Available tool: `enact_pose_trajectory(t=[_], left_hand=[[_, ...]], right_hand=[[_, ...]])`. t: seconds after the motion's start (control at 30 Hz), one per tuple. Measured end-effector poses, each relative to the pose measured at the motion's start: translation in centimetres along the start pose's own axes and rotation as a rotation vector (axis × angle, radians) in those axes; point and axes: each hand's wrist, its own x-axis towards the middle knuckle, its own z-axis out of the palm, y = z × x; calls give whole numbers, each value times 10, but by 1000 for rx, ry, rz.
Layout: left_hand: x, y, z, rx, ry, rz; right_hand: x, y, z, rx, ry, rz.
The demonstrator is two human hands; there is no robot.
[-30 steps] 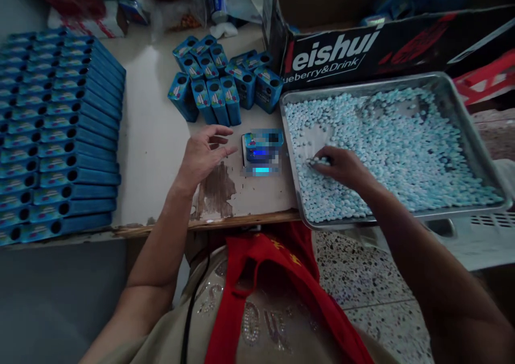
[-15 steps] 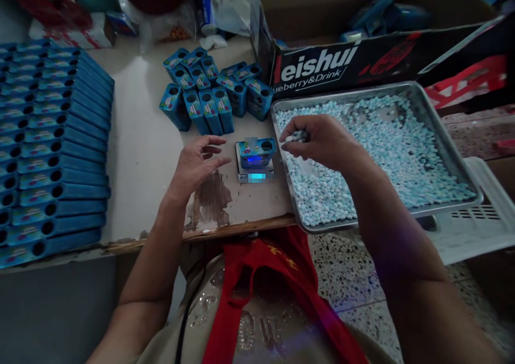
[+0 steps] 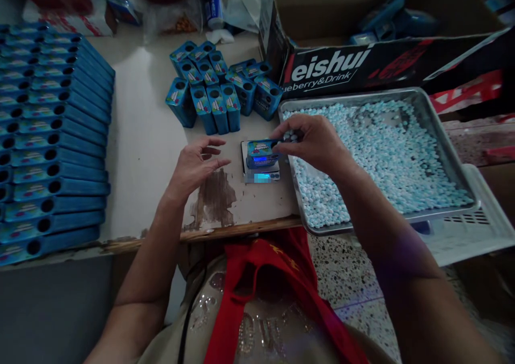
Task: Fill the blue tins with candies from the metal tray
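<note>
A small blue tin (image 3: 261, 153) lies on a little scale (image 3: 261, 175) with a lit display, near the table's front edge. My right hand (image 3: 311, 141) is closed on a pinch of pale blue candies (image 3: 290, 136) right at the tin's right end. My left hand (image 3: 195, 165) hovers just left of the scale, fingers spread and curled, holding nothing. A metal tray (image 3: 438, 133) full of pale blue candies sits to the right of the scale.
A cluster of upright blue tins (image 3: 219, 93) stands behind the scale. Rows of stacked blue tins (image 3: 52, 139) fill the table's left side. A black carton (image 3: 362, 64) lies behind the tray, a white plastic crate (image 3: 475, 235) under it. A stain (image 3: 215, 198) marks the tabletop.
My right hand scooped candies from the tray, lifted, and moved left to the tin on the scale. My left hand stayed beside the scale.
</note>
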Motion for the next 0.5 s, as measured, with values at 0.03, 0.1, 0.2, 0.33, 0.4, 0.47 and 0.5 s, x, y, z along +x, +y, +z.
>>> enact_pose_trajectory(t=[0.03, 0.1, 0.2, 0.33, 0.4, 0.47, 0.5], left_hand=[[0, 1, 0, 3, -2, -5], [0, 4, 0, 12, -5, -12], [1, 7, 2, 14, -12, -15], [3, 10, 5, 8, -25, -19], [4, 10, 6, 8, -28, -25], [5, 8, 8, 1, -32, -25], [6, 7, 9, -4, -35, -23]], right_hand=[[0, 1, 0, 12, -4, 12], [0, 2, 1, 67, -7, 41], [1, 2, 2, 208, -22, 81], [5, 7, 1, 325, -12, 100], [8, 10, -4, 324, 3, 87], [8, 10, -10, 266, -20, 51], [8, 8, -14, 214, -42, 28]])
